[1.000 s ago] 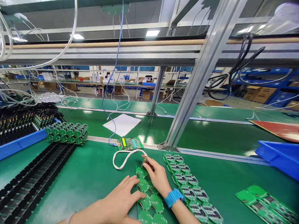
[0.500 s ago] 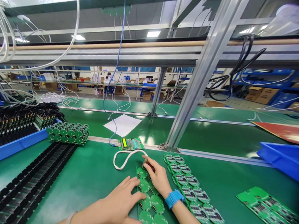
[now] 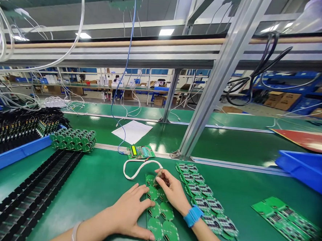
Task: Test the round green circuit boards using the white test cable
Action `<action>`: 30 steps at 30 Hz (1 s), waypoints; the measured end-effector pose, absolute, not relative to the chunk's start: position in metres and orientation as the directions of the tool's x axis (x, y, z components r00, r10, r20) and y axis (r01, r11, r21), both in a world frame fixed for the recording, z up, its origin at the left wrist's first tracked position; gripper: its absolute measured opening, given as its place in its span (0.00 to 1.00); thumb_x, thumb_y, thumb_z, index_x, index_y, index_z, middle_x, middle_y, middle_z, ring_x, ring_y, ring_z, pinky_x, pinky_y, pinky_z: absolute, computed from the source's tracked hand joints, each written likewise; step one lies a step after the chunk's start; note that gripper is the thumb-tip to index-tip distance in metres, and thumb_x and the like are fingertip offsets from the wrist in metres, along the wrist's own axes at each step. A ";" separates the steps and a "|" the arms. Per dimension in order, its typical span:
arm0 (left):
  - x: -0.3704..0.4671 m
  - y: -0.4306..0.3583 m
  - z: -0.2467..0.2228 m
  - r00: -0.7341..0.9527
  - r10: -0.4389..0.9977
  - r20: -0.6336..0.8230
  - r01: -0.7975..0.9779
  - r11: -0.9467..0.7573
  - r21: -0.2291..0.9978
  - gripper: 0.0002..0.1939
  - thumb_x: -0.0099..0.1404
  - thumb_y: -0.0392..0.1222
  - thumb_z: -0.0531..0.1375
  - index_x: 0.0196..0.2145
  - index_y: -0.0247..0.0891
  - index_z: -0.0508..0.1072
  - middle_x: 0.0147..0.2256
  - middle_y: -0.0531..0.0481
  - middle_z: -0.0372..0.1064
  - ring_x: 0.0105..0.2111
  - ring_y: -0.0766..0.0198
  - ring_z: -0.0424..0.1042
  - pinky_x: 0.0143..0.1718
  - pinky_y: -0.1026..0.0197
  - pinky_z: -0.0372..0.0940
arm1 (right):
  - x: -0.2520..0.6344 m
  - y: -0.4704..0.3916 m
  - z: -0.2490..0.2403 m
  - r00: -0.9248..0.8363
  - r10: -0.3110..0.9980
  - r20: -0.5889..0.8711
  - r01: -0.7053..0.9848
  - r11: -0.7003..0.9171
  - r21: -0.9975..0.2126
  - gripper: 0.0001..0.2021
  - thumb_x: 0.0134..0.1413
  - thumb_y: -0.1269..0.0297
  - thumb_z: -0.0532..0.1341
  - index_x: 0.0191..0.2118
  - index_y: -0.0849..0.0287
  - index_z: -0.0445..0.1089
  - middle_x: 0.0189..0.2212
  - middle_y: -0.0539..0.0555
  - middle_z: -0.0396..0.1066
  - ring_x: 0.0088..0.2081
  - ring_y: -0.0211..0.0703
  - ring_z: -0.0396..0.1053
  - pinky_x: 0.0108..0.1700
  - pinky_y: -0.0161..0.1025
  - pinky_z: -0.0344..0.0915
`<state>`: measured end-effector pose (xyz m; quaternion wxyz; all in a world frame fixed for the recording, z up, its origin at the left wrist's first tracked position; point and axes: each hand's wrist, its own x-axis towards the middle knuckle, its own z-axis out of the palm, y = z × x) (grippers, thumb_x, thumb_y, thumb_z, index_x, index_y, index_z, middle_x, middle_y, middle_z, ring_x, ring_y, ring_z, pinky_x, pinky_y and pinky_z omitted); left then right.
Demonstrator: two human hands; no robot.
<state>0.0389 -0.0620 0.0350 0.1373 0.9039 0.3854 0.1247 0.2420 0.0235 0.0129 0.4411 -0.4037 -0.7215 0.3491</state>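
In front of me a panel of round green circuit boards (image 3: 156, 227) lies on the green bench. My left hand (image 3: 130, 211) rests along its left side, fingers spread, fingertips touching the boards. My right hand (image 3: 173, 190) grips a small brownish probe head (image 3: 159, 175) at the end of a white sleeved cable (image 3: 131, 177), over the far end of the panel. Fingers partly hide the probe head, and I cannot tell whether it touches a board. That cable runs to a green test board (image 3: 139, 152) with a lit yellow-green display.
Another panel of round boards (image 3: 200, 195) lies right of my hand, and a rectangular panel (image 3: 286, 219) farther right. Black slotted rails (image 3: 36, 189), stacked boards (image 3: 72, 140) and a blue bin (image 3: 19, 155) stand left. A slanted metal post (image 3: 205, 101) rises behind; a blue tray (image 3: 305, 169) sits right.
My right hand and the probe head have shifted slightly to the right. The panel sits a little higher in view, and my left hand stays spread on it.
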 end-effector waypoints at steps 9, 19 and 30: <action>0.041 -0.062 0.035 0.674 0.728 0.126 0.666 -0.673 0.322 0.42 0.56 0.71 0.60 0.57 0.38 0.63 0.59 0.31 0.54 0.63 0.44 0.50 0.63 0.40 0.45 | 0.246 0.021 0.019 -0.350 0.878 0.328 0.310 0.439 -0.843 0.11 0.58 0.58 0.56 0.39 0.59 0.69 0.28 0.52 0.71 0.30 0.43 0.69 0.35 0.37 0.67; 0.040 -0.062 0.034 0.676 0.725 0.135 0.657 -0.675 0.336 0.41 0.57 0.71 0.59 0.58 0.38 0.62 0.60 0.32 0.53 0.62 0.42 0.50 0.62 0.40 0.46 | 0.247 0.019 0.024 -0.428 0.829 0.361 0.366 0.524 -0.769 0.08 0.60 0.60 0.55 0.37 0.57 0.69 0.30 0.52 0.72 0.31 0.43 0.68 0.36 0.37 0.66; 0.041 -0.063 0.035 0.670 0.732 0.120 0.665 -0.665 0.341 0.41 0.57 0.71 0.58 0.57 0.38 0.63 0.61 0.31 0.53 0.64 0.44 0.48 0.63 0.39 0.44 | 0.244 0.016 0.025 -0.417 0.833 0.363 0.364 0.519 -0.774 0.10 0.60 0.58 0.54 0.37 0.57 0.68 0.30 0.53 0.72 0.31 0.45 0.69 0.36 0.38 0.66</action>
